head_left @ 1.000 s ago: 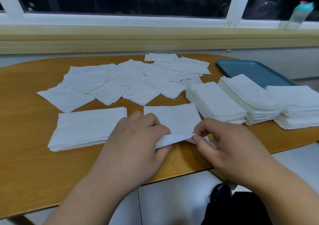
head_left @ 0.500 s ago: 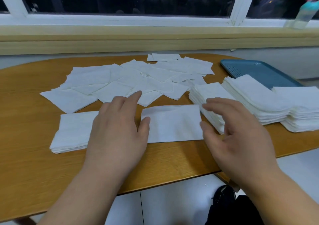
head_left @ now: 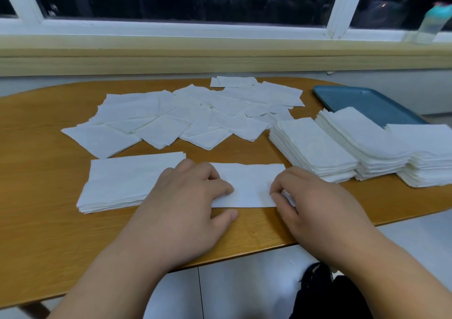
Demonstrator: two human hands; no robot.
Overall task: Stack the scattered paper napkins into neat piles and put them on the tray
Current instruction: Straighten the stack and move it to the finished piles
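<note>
A single folded white napkin (head_left: 249, 184) lies flat near the table's front edge. My left hand (head_left: 190, 206) rests on its left part with fingers curled on top and the thumb at its front edge. My right hand (head_left: 315, 206) curls its fingertips onto the napkin's right front corner. A low neat pile (head_left: 122, 179) sits just left of my left hand. Three taller piles (head_left: 310, 145) (head_left: 362, 135) (head_left: 430, 152) stand side by side at the right. Scattered napkins (head_left: 195, 115) cover the table's middle. The blue tray (head_left: 367, 98) lies at the far right, behind the piles.
The wooden table (head_left: 36, 171) has a curved front edge close to my arms. Behind it runs a window sill with a clear bottle (head_left: 433, 22) at the far right. A dark object (head_left: 318, 279) sits on the floor below the table.
One second ago both hands pinched the napkin's front edge, folding it. They then lifted open above it. Now both have come down onto the folded napkin with fingers curled.
</note>
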